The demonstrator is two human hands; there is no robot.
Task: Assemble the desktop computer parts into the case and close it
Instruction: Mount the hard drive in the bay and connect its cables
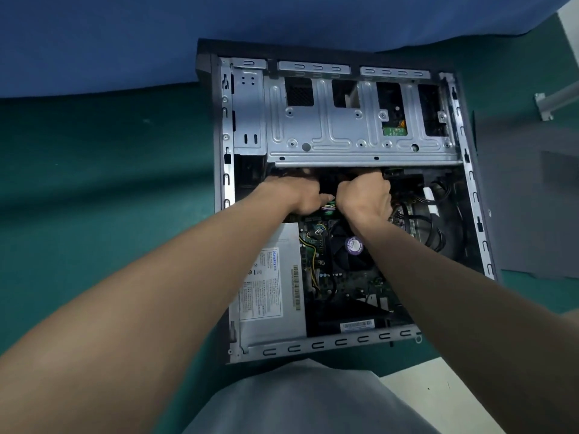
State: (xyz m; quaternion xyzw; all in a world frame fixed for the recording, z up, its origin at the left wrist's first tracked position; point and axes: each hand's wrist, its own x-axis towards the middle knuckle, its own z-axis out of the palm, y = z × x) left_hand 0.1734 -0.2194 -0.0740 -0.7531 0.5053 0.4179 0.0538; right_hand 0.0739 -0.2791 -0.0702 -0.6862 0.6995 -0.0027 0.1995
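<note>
The case (344,341) is laid open on the mat (94,183). The left hand (291,194) and right hand (365,195) are curled beneath the cage (344,130) by the wires (329,207); what is gripped cannot be told. The wires are judged soft and fragile, best held by their plugs.

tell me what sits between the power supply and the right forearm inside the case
In the head view, the black cooler fan with a purple sticker sits there on the green motherboard, with yellow and black wires next to the power supply.
</note>
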